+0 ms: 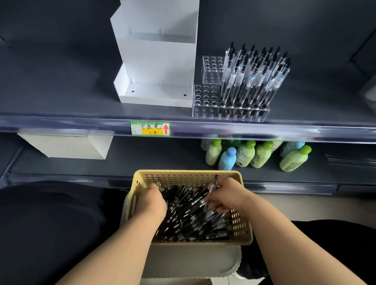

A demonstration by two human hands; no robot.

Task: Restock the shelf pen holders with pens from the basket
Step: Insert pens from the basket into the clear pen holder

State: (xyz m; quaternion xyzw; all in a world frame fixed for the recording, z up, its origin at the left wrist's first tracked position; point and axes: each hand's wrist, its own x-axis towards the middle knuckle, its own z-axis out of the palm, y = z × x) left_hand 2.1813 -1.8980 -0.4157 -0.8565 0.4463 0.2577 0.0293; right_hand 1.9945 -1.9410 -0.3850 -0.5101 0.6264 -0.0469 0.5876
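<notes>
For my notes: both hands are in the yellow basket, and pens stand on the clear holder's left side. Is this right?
No: the head view shows the pens standing on the right side of the clear holder; its left holes are empty.

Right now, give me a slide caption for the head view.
Restocking: left hand and right hand in the basket of pens, right pinching a pen, below the part-filled holder.

Lit dimly and coolly from above. Glaring along the clear shelf-edge strip (247, 126), glinting off basket pens (186, 210). Washed out slightly on white stand (156, 56). Shadowed deeply at lower left. Bowed by wide-angle lens toward edges; soft and blurred at far right.
</notes>
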